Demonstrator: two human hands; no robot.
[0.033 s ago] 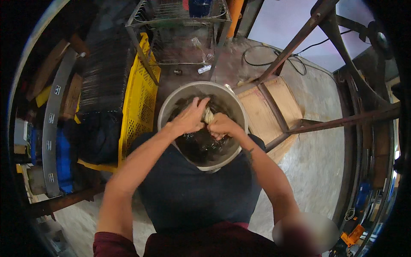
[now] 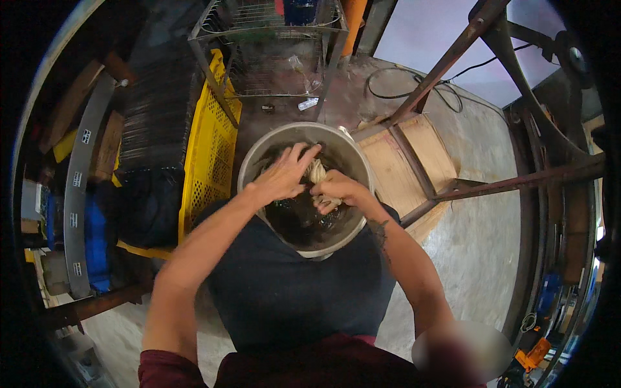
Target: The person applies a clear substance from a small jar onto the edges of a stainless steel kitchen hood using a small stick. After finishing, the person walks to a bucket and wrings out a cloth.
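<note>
A round metal pot (image 2: 250, 161) stands between my knees with dark liquid (image 2: 294, 223) in it. Over the liquid, my right hand (image 2: 339, 187) is closed round a twisted cream-coloured bundle (image 2: 316, 172), which could be yarn or cloth. Part of the bundle pokes out below my right fingers. My left hand (image 2: 283, 176) is at the bundle's left side, its fingers stretched and spread, the thumb close to my right fingers. Whether the left fingertips touch the bundle I cannot tell.
To the left stands a yellow perforated crate (image 2: 210, 149) beside black stacked material (image 2: 155, 136). A wire-shelved metal rack (image 2: 272, 32) rises beyond the pot. On the right, a rusty metal frame (image 2: 485, 191) passes over a wooden board (image 2: 394, 168); a black cable (image 2: 388, 96) lies behind.
The left hand's fingers are spread a little wider, and more of the cream bundle shows between the hands. My right hand keeps its grip, shifted very slightly.
</note>
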